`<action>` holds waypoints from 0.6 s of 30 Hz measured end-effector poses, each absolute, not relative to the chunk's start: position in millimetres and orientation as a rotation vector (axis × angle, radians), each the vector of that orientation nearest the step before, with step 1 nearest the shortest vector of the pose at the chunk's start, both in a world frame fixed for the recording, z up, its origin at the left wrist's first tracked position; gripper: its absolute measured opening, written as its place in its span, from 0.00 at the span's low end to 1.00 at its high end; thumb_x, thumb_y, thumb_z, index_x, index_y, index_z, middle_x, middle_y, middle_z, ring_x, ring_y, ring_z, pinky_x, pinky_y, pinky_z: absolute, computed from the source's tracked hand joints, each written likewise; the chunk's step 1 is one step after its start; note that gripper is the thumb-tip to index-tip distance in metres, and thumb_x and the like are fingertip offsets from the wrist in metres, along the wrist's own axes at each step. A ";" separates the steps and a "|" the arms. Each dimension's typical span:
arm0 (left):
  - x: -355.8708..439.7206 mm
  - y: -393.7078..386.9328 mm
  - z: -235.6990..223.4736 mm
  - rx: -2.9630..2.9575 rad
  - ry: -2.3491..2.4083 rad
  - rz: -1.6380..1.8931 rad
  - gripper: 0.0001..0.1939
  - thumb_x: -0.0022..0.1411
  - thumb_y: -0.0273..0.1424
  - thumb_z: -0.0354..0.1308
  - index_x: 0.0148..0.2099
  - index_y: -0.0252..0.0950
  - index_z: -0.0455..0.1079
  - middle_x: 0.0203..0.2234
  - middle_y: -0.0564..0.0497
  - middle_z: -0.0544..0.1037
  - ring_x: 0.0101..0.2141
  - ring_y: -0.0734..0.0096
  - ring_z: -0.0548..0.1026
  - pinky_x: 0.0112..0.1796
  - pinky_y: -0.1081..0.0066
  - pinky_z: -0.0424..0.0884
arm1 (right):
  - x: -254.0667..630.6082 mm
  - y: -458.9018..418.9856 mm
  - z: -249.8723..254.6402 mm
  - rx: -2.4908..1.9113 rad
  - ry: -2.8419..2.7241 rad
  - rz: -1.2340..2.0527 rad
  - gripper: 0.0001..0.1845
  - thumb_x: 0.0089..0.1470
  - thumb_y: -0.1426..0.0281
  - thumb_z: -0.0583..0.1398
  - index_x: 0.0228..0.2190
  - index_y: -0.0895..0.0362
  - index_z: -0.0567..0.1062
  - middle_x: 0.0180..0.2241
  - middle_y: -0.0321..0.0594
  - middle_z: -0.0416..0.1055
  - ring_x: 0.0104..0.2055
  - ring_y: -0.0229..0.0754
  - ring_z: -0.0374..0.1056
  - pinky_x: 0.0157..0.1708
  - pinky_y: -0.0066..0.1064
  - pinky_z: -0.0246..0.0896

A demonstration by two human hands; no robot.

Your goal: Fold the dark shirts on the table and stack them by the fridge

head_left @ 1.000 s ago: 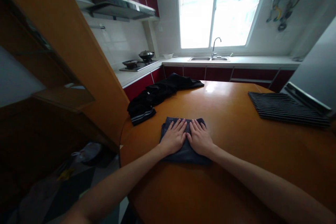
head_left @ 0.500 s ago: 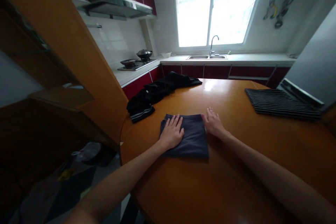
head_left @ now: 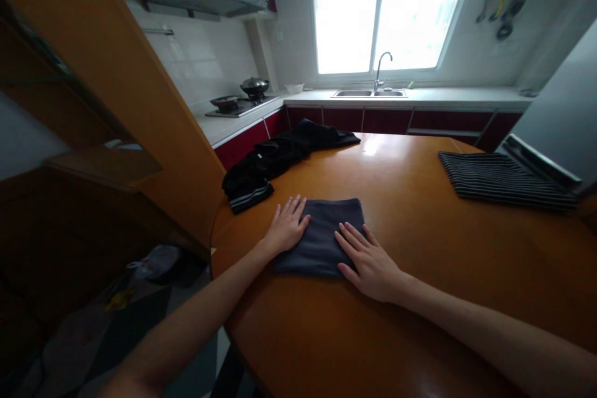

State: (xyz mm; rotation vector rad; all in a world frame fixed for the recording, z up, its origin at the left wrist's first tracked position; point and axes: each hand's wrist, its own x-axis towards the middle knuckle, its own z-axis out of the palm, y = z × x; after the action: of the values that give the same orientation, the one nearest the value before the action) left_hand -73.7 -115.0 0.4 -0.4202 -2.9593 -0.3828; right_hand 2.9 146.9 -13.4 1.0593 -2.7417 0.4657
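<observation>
A dark blue-grey garment (head_left: 325,239), folded into a flat, roughly square bundle, lies on the wooden table (head_left: 401,199) in front of me. My left hand (head_left: 286,226) rests flat over its left edge, fingers stretched forward. Across the bundle's right side lies my right hand (head_left: 368,261), open, with its fingers pointing up and left. Neither hand grips the cloth. What kind of garment it is cannot be told from the folds.
A rumpled black garment (head_left: 284,152) with white stripes at one end lies along the table's far left edge. On the right is a flat black-and-white striped cloth (head_left: 506,180). Behind are a stove (head_left: 240,106) with pans and a sink (head_left: 368,93).
Both hands were together on the bundle's middle, then the right moved off beyond its right edge. Now the right hand is back on its right side, and the left has shifted to the left edge.
</observation>
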 end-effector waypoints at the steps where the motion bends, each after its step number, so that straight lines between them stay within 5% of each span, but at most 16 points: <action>1: -71.0 -114.3 3.1 -0.401 -2.937 -0.357 0.31 0.73 0.42 0.44 0.72 0.35 0.51 0.69 0.39 0.52 0.69 0.49 0.46 0.65 0.44 0.40 | 3.3 148.0 -13.9 1.060 -2.745 0.462 0.35 0.66 0.56 0.50 0.68 0.60 0.54 0.70 0.50 0.43 0.73 0.50 0.36 0.69 0.53 0.30; 8: -15.3 -76.0 4.3 -1.022 -2.849 -0.184 0.30 0.75 0.42 0.38 0.73 0.34 0.47 0.71 0.44 0.48 0.70 0.62 0.43 0.66 0.56 0.41 | 6.1 145.9 -17.3 1.043 -2.740 0.456 0.36 0.66 0.58 0.50 0.68 0.64 0.51 0.70 0.51 0.43 0.73 0.50 0.34 0.69 0.53 0.29; 18: 12.4 -125.1 22.9 -1.054 -3.035 -0.236 0.33 0.74 0.46 0.43 0.74 0.36 0.44 0.71 0.44 0.48 0.70 0.60 0.45 0.66 0.57 0.44 | 3.1 147.3 -13.3 1.030 -2.749 0.587 0.33 0.63 0.60 0.53 0.66 0.58 0.59 0.69 0.51 0.48 0.72 0.52 0.40 0.69 0.55 0.32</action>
State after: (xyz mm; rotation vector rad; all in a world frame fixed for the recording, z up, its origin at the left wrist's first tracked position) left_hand 12.4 -125.1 22.9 -1.0535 -3.0346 -0.2356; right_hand 3.1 147.3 -13.3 1.0297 -2.7491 0.5873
